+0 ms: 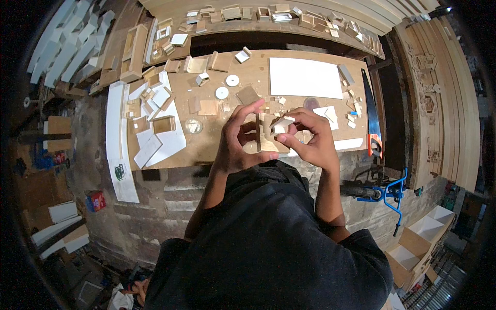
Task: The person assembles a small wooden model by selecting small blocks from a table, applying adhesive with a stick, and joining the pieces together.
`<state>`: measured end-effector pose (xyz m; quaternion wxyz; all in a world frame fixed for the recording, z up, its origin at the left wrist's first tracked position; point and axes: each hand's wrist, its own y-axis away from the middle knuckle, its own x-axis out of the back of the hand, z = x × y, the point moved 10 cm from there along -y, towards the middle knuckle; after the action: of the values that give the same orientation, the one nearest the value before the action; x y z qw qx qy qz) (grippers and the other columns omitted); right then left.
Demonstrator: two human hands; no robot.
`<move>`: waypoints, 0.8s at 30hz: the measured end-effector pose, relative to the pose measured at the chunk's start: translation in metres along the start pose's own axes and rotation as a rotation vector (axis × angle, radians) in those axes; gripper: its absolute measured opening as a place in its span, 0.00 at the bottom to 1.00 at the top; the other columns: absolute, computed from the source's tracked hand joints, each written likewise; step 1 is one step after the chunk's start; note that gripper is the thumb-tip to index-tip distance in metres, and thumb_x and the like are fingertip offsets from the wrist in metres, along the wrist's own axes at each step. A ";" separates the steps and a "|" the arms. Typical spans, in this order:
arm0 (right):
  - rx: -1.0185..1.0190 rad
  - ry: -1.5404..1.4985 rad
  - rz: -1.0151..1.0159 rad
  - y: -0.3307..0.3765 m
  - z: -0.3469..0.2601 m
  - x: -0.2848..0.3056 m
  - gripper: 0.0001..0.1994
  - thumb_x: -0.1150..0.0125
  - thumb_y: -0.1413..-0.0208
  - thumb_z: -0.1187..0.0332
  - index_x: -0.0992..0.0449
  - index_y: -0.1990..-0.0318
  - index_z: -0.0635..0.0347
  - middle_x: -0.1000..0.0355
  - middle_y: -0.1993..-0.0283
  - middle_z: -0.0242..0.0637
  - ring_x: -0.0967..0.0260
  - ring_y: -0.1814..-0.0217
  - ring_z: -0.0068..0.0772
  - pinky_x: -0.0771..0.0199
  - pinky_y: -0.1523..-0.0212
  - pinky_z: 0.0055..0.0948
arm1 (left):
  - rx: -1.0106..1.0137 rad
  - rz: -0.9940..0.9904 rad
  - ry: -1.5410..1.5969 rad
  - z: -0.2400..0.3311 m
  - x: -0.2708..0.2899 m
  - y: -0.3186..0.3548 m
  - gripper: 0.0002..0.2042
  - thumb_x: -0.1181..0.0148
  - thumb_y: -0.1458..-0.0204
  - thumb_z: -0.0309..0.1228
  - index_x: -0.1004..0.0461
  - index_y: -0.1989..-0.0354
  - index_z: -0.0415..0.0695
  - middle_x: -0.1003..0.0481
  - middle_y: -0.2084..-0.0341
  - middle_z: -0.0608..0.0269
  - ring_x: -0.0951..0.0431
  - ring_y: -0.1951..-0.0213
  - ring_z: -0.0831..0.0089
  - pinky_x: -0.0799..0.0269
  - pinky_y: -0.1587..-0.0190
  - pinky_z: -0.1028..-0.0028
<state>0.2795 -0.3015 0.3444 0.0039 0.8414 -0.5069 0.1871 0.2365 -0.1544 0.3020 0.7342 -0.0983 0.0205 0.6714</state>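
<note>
Nearest, just above the person's dark-clothed torso, both hands meet over the front edge of the workbench [206,155]. The left hand [238,142] is closed in a pinch, thumb and fingers gripping a thin flat wooden strip [258,133] that stands on edge. The right hand [309,140] is curled around a small wooden assembly [276,128], fingertips clamped on its pale block-like end; strip and assembly touch between the 2 hands.

The assembly looks light and rigid, cut from thin board (probably brittle at its joints, so squeezing hard could crack it). Its sawn faces should give decent friction; the flat sides seem the safest place to hold, away from the thin edges.

Further out, the bench carries many offcuts: a small open wooden box [164,124] with white panels [165,139] to the left, 2 white discs [227,86] near the middle, and a large white sheet [305,77] toward the far right. A handsaw [371,111] lies along the right edge, its orange handle near the right hand, something to keep clear of. Scattered chips just beyond the hands crowd the spot where anything could be set down.

Beyond the bench, a shelf [289,28] holds more small wooden frames, and long boards [444,103] lean on the right.
</note>
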 end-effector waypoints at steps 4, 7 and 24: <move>-0.020 -0.010 -0.011 0.003 0.004 -0.001 0.13 0.26 0.54 0.72 0.20 0.61 0.68 0.24 0.65 0.37 0.33 0.72 0.21 0.32 0.70 0.22 | -0.004 0.003 -0.011 0.004 -0.002 0.002 0.50 0.20 0.67 0.35 0.42 0.32 0.38 0.36 0.46 0.56 0.22 0.50 0.64 0.19 0.51 0.69; -0.006 0.001 -0.005 0.003 0.001 -0.001 0.12 0.27 0.54 0.73 0.19 0.62 0.68 0.24 0.66 0.37 0.34 0.72 0.21 0.33 0.71 0.21 | -0.002 0.010 0.026 0.000 -0.002 0.004 0.50 0.20 0.66 0.34 0.43 0.32 0.38 0.36 0.46 0.56 0.22 0.50 0.65 0.19 0.51 0.69; -0.060 -0.195 0.021 0.009 0.011 -0.001 0.11 0.28 0.52 0.76 0.23 0.63 0.71 0.25 0.65 0.35 0.34 0.70 0.16 0.33 0.69 0.17 | 0.005 0.017 -0.006 -0.003 -0.001 0.009 0.49 0.20 0.68 0.30 0.42 0.33 0.38 0.36 0.42 0.53 0.23 0.48 0.63 0.19 0.49 0.68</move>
<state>0.2748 -0.3070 0.3323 -0.0220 0.8498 -0.5192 0.0888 0.2272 -0.1553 0.2986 0.7289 -0.0940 0.0208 0.6778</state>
